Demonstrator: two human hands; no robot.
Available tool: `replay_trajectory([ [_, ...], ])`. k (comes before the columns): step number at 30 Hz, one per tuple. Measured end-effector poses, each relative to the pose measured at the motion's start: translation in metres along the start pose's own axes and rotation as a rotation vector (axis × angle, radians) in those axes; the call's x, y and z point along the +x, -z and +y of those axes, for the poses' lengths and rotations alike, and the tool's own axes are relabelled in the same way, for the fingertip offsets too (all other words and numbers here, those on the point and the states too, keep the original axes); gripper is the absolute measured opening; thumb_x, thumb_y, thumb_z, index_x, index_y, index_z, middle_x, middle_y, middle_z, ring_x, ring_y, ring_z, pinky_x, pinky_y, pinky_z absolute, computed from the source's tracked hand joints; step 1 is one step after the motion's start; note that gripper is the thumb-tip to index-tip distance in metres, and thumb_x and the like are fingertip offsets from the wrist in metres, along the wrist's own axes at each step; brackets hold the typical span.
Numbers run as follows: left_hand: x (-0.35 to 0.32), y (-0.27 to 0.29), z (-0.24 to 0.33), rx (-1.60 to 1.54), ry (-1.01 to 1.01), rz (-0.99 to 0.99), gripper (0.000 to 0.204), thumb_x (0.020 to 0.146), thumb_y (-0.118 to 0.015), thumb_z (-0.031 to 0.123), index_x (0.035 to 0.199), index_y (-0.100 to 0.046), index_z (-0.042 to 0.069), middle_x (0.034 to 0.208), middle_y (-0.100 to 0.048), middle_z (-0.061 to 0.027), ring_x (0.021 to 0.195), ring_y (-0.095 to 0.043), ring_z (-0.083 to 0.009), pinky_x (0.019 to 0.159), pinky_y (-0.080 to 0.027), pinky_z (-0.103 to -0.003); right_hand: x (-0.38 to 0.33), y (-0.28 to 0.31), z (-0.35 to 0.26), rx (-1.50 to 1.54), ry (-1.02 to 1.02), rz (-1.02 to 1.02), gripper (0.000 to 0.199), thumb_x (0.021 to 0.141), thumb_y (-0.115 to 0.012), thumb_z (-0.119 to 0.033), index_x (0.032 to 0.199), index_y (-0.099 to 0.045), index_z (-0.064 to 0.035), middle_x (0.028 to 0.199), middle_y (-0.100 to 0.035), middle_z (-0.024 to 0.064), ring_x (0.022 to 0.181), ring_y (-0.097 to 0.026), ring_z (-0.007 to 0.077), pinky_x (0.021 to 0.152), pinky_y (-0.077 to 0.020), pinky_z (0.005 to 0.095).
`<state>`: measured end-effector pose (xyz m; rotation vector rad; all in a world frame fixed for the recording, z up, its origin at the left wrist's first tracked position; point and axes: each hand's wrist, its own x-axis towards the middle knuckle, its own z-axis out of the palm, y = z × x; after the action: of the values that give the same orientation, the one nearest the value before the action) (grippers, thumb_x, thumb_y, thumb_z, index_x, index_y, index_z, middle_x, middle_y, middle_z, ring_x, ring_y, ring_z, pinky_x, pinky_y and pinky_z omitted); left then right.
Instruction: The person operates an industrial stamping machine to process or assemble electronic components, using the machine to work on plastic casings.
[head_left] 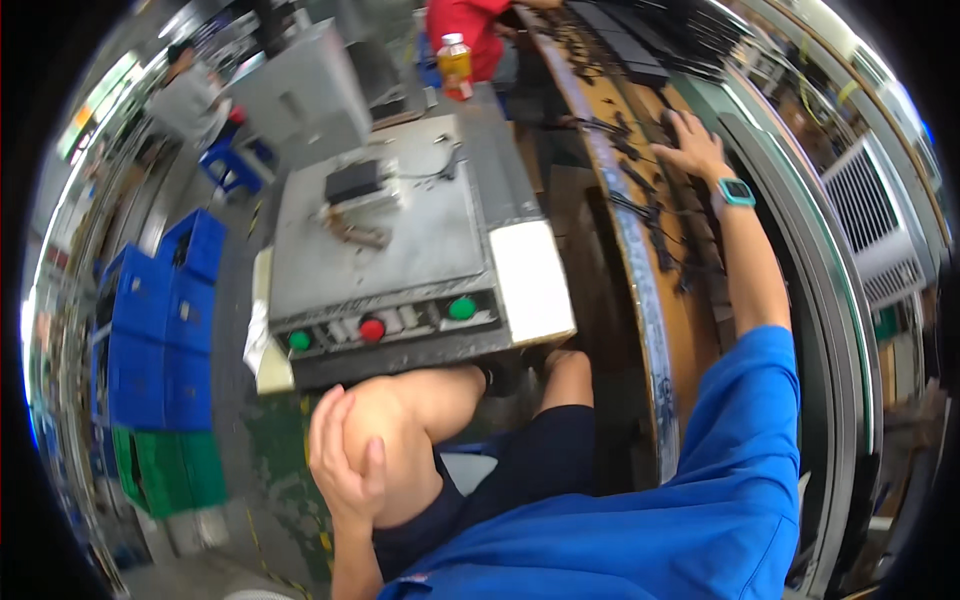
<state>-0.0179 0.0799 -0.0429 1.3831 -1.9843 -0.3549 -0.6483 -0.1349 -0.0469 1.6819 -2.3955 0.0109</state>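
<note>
Two hands, neither grasping: your right hand (pixel 690 140) lies spread and flat on the black cable pieces (pixel 650 215) strewn along the brown tabletop (pixel 690 330), none lifted yet; your left hand (pixel 345 465) cups your bare knee (pixel 395 425) below the grey machine (pixel 375 250).

Bottle up top, wrist screen at two o'clock.
A clear bottle (pixel 455 62) with a white cap, orange drink and a red-and-yellow label band stands at twelve o'clock; a small square screen in a teal wristband (pixel 736 191) faces up at two o'clock.
</note>
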Motion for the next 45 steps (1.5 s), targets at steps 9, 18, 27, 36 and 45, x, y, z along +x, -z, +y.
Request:
replay_trajectory([
  [9, -0.052, 0.015, -0.065, 0.526, 0.146, 0.168, 0.059, 0.086, -0.064, 0.032, 0.137, -0.049, 0.007, 0.145, -0.039, -0.0223, 0.132, -0.039, -0.0413, 0.105, -0.036, -0.049, -0.056, 0.004, -0.002, -0.028, 0.005, 0.018, 0.095, 0.08, -0.059, -0.067, 0.154, -0.023, -0.0195, 0.161, -0.02, 0.0084, 0.148, -0.02, 0.0276, 0.11, -0.0193, 0.0654],
  [18, -0.098, -0.111, -0.183, 0.405, 0.442, -0.379, 0.086, 0.078, -0.069, 0.043, 0.151, -0.028, 0.025, 0.154, -0.022, -0.0226, 0.137, -0.029, -0.0447, 0.098, -0.038, -0.06, -0.106, 0.016, -0.003, -0.056, -0.031, 0.017, 0.094, 0.08, -0.06, -0.064, 0.153, -0.025, -0.0173, 0.159, -0.023, 0.0105, 0.147, -0.021, 0.0274, 0.111, -0.0203, 0.0635],
  [27, -0.05, -0.152, -0.177, 0.585, 0.221, -0.516, 0.086, 0.079, -0.067, 0.047, 0.151, -0.026, 0.024, 0.15, -0.019, -0.0344, 0.133, -0.029, -0.0499, 0.098, -0.037, -0.061, -0.198, 0.082, 0.026, 0.398, -0.272, -0.146, 0.102, 0.08, -0.06, -0.068, 0.146, -0.031, 0.0033, 0.149, -0.035, 0.0265, 0.139, -0.034, 0.0371, 0.112, -0.0312, 0.0406],
  [36, -0.027, -0.151, -0.198, 0.402, 0.108, -0.503, 0.081, 0.083, -0.063, 0.049, 0.151, -0.026, 0.025, 0.15, -0.019, -0.0337, 0.135, -0.027, -0.0507, 0.1, -0.035, -0.062, -0.402, 0.105, 0.024, 0.433, -0.85, -0.235, 0.11, 0.072, -0.068, -0.072, 0.142, -0.036, 0.0067, 0.13, -0.054, 0.0239, 0.108, -0.058, 0.0332, 0.081, -0.05, 0.0412],
  [45, -0.041, -0.159, -0.197, 0.43, 0.123, -0.506, 0.077, 0.084, -0.061, 0.051, 0.15, -0.028, 0.029, 0.151, -0.019, -0.0325, 0.133, -0.029, -0.0499, 0.101, -0.036, -0.06, -0.388, 0.119, 0.025, 0.756, -0.856, -0.432, 0.099, 0.066, -0.078, -0.066, 0.129, -0.049, 0.0063, 0.101, -0.058, 0.01, 0.071, -0.051, 0.0175, 0.056, -0.0411, 0.0334],
])
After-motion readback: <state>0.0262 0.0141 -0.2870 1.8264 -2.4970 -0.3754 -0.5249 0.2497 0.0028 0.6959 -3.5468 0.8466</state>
